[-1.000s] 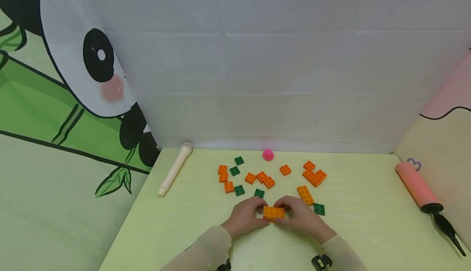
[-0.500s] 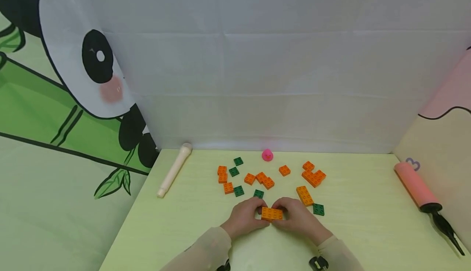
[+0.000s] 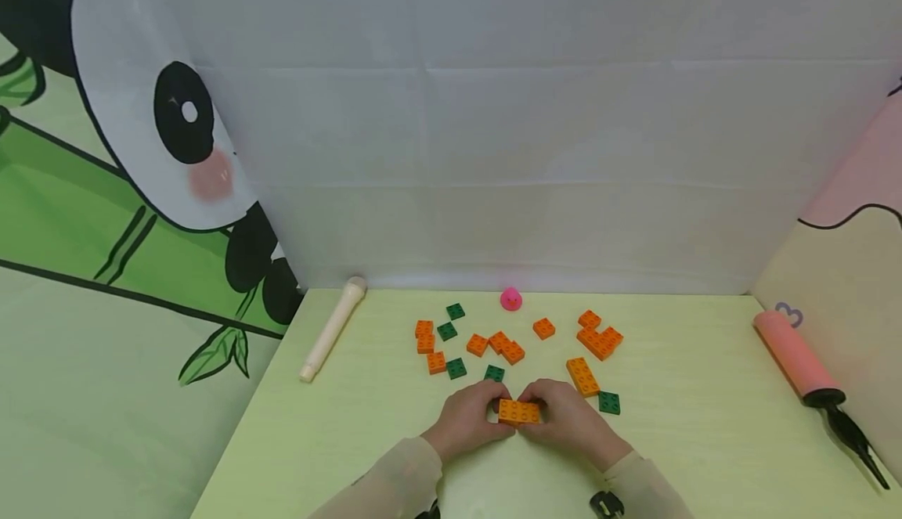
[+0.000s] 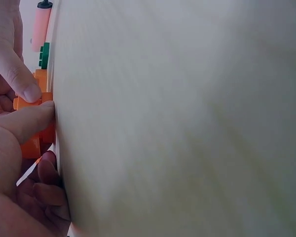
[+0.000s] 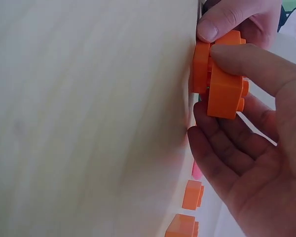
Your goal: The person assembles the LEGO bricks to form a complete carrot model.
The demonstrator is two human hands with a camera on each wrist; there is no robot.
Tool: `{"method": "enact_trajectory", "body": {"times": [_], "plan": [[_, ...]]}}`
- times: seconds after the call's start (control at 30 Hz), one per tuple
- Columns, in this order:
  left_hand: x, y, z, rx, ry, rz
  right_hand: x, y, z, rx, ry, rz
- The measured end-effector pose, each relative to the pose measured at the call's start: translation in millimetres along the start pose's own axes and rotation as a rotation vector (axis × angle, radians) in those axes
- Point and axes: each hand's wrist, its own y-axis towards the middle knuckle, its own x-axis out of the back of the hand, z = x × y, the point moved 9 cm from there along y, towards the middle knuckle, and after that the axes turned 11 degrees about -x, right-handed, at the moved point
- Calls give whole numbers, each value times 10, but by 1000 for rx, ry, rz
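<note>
Close over the near middle of the table, both hands hold two orange building bricks, one on top of the other. The upper brick [image 3: 519, 412] is long, with studs facing up. Offset beneath it, the lower brick [image 5: 201, 66] shows in the right wrist view, right at the tabletop. My left hand [image 3: 470, 412] pinches the left end, its thumb [image 4: 32, 121] at the lower brick. From the right, my right hand [image 3: 571, 419] pinches the stack, thumb [image 5: 229, 57] against the upper brick's side. The far-side fingers are partly hidden behind the bricks.
Beyond the hands lie several loose orange bricks [image 3: 543, 328] and green bricks [image 3: 456, 368]. A long orange brick [image 3: 582, 376] and a green one [image 3: 609, 403] sit beside the right hand. A pink duck toy [image 3: 510, 299], a pale rod [image 3: 333, 331] and a pink pump [image 3: 796, 355] lie farther out.
The right hand and the held bricks have shifted very slightly left, while the head view itself drifted a little. Both hands keep their hold on the stack.
</note>
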Motion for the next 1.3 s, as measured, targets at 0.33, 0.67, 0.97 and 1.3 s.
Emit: {"method": "enact_trajectory", "body": {"times": [0.33, 0.67, 0.97, 1.3], "plan": [[28, -13, -16, -81, -27, 13, -26, 15, 8, 6, -23, -3], [43, 20, -13, -94, -22, 48, -24, 15, 26, -6, -20, -2], [14, 49, -53, -190, 41, 61, -18, 11, 41, 5, -20, 5], [45, 83, -68, -193, 24, 108, -29, 48, -7, -15, -49, -10]]}}
